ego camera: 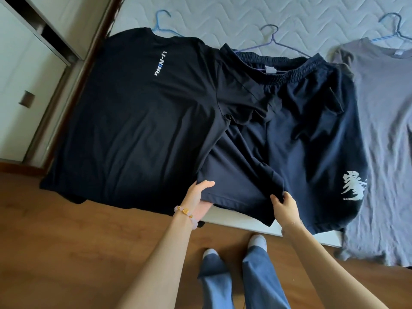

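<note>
Head view: we look down over the edge of a bed, with both our bare arms reaching forward.
Shorts: the dark navy shorts (301, 134) lie spread on the mattress (245, 18) between two T-shirts. The waistband (289, 70) is away from us and the legs point towards the bed's edge.
Left hand: our left hand (199, 197) grips the left corner of one leg's hem, with the thumb on top of the cloth and the fingers curled underneath.
Right hand: our right hand (285, 208) pinches the right corner of the same hem between thumb and fingertips, where the cloth bunches a little.
Print: white brush lettering (354, 186) sits low on the other leg.
Black T-shirt: the black T-shirt (133, 119) lies flat just left of the shorts, and its sleeve overlaps them.
Grey T-shirt: the grey T-shirt (383, 130) lies to the right, touching the shorts' side.
Hangers: a blue hanger (163, 21) pokes out of the black collar. A purple hanger (274, 39) lies behind the waistband. A second blue hanger (392, 27) sits at the grey collar.
Bracelet: a pale beaded bracelet (185, 211) circles our left wrist.
Floor: the wooden floor (66, 253) lies under our jeans (256, 275).
Wardrobe: a white wardrobe (26, 74) stands at the left.
</note>
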{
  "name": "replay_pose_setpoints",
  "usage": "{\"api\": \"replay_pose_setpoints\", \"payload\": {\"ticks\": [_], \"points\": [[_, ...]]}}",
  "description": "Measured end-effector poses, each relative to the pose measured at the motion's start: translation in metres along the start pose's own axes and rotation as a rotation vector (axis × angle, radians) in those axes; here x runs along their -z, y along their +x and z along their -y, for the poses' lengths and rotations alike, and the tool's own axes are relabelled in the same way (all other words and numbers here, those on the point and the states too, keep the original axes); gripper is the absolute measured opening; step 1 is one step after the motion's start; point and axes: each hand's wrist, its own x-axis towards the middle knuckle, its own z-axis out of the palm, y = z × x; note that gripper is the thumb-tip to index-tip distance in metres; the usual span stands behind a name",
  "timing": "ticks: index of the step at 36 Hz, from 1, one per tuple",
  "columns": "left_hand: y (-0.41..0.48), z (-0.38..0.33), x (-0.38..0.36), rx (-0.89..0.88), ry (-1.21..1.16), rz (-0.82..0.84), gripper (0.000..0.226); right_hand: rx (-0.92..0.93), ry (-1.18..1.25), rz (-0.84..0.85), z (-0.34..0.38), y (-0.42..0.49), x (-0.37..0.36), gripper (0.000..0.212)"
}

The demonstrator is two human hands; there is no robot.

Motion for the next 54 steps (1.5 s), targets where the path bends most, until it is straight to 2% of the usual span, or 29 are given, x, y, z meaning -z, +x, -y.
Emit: {"api": "replay_pose_setpoints", "payload": {"ticks": [5, 9, 10, 13, 14, 17, 20, 23, 27, 29, 32, 34, 36, 42, 46, 47, 49, 51, 54], "points": [[-0.005, 0.006, -0.010, 0.067, -0.229, 0.142, 0.032, -0.014, -0.010, 0.040, -0.003, 0.006, 0.006, 0.010], [0.008, 0.018, -0.016, 0.070, -0.434, 0.235, 0.047, -0.020, -0.006, 0.096, 0.000, 0.003, 0.007, 0.011], [0.013, 0.022, -0.017, 0.073, -0.444, 0.229, 0.046, -0.022, 0.007, 0.106, 0.001, 0.002, 0.007, 0.012], [0.019, 0.029, -0.026, 0.079, -0.381, 0.169, 0.018, -0.008, 0.014, 0.117, 0.000, 0.003, 0.008, 0.013], [0.019, 0.031, -0.028, 0.062, -0.365, 0.124, 0.015, -0.003, 0.015, 0.116, -0.001, 0.004, 0.008, 0.012], [0.019, 0.032, -0.029, -0.016, -0.320, 0.059, 0.032, 0.004, 0.027, 0.095, -0.005, 0.007, 0.011, 0.012], [0.013, 0.032, -0.020, -0.017, -0.290, -0.077, 0.021, 0.010, 0.057, 0.075, -0.007, 0.009, 0.017, 0.013], [0.001, 0.024, -0.007, -0.153, -0.137, -0.216, 0.019, 0.027, 0.071, 0.053, -0.007, 0.012, 0.024, 0.009], [-0.009, 0.008, 0.019, -0.430, 0.291, -0.462, 0.005, 0.027, 0.082, 0.087, -0.008, 0.011, 0.027, 0.009], [-0.011, 0.001, 0.034, -0.487, 0.416, -0.543, 0.009, 0.031, 0.042, 0.125, -0.011, 0.007, 0.018, 0.009], [-0.009, -0.007, 0.055, -0.445, 0.374, -0.617, 0.007, 0.027, -0.060, 0.202, -0.021, -0.004, -0.009, 0.008], [-0.007, -0.010, 0.067, -0.409, 0.347, -0.673, 0.017, -0.001, -0.087, 0.235, -0.024, -0.016, -0.027, 0.023], [-0.006, -0.012, 0.074, -0.403, 0.417, -0.708, 0.017, -0.035, -0.121, 0.190, -0.021, -0.025, -0.035, 0.034], [-0.005, -0.005, 0.074, -0.365, 0.618, -0.626, 0.011, -0.079, -0.038, 0.055, -0.019, -0.028, -0.034, 0.025], [-0.014, 0.014, 0.069, -0.411, 0.596, -0.617, 0.013, -0.054, -0.022, 0.013, -0.022, -0.025, -0.024, 0.024], [-0.017, 0.022, 0.070, -0.438, 0.639, -0.625, 0.014, -0.048, -0.023, 0.024, -0.023, -0.023, -0.023, 0.024], [-0.019, 0.038, 0.073, -0.475, 0.878, -0.635, 0.014, -0.032, -0.035, 0.039, -0.025, -0.019, -0.022, 0.024], [-0.017, 0.050, 0.074, -0.475, 1.129, -0.647, 0.027, -0.020, -0.056, 0.048, -0.026, -0.017, -0.022, 0.025], [-0.010, 0.054, 0.069, -0.470, 1.280, -0.745, 0.038, -0.022, -0.074, 0.054, -0.026, -0.016, -0.024, 0.026]]}}
